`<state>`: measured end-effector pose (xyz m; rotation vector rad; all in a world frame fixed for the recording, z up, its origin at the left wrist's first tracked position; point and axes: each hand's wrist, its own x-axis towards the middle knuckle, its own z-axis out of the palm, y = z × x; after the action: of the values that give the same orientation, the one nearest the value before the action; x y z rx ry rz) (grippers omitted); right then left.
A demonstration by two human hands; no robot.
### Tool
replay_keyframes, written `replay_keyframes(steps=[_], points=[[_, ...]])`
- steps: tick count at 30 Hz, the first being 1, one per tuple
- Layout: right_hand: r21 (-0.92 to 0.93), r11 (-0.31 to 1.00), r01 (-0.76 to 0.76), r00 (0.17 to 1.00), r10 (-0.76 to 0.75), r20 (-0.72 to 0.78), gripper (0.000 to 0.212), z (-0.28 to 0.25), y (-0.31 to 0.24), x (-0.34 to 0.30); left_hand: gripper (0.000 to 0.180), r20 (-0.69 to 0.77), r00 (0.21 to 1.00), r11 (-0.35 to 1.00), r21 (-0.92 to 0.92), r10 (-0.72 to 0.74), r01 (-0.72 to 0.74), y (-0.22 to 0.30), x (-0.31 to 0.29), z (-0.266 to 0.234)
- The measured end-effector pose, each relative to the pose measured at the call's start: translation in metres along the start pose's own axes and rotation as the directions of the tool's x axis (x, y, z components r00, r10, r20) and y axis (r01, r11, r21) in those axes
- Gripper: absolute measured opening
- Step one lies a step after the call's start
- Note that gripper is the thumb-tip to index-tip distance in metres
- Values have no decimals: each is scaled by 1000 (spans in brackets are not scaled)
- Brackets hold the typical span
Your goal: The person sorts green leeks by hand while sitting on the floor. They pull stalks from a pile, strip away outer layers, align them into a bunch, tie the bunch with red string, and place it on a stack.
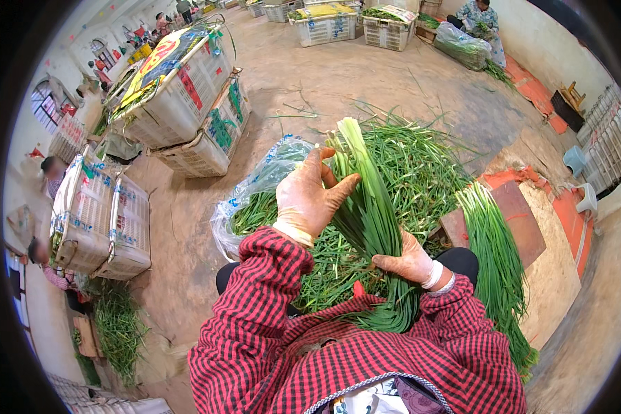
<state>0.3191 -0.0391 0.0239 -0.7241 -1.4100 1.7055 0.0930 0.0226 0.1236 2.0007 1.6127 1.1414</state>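
Observation:
A bunch of garlic chives (pixel 369 200) slants up in front of me, its pale stalk ends at the top and its green leaves bending down into my lap. My right hand (pixel 410 262), in a thin pale glove, is closed around the lower leaves. Beside the pale upper stalks is my left hand (pixel 307 193), gloved too, its fingers curved and apart, the thumb touching the bunch. Under and beyond both hands spreads a loose heap of chives (pixel 421 162). To my right a neat pile of chives (pixel 493 248) lies across a brown board (pixel 524 224).
A clear plastic bag (pixel 245 196) with greens lies left of the heap. Stacked white crates (pixel 179 117) stand farther left, near more crates (pixel 100 214). At the far right a person (pixel 476 27) sits by a filled bag (pixel 462 48). Small stools (pixel 586 198) line the right wall.

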Motion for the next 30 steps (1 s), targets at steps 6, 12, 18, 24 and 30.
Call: replay_keyframes(steps=[6,12,18,24,30], points=[[2,1000,21,999,-21,34,61,0,7,-2,36,180,967,983,20,-181,180,-19,-3,7],[26,1000,-7,998,5,55,62,1,12,-3,22,385,865,706,-511,-322,490,-30,-4,1],[16,1000,-12,999,12,47,63,11,12,1,21,300,864,722,-476,-404,502,-32,-8,5],[-29,1000,2,1000,-1,24,64,19,19,1,19,29,979,972,-113,-202,204,-57,-3,17],[-60,997,-50,999,50,-6,65,15,20,4,16,-61,998,993,113,-25,32,-54,1,7]])
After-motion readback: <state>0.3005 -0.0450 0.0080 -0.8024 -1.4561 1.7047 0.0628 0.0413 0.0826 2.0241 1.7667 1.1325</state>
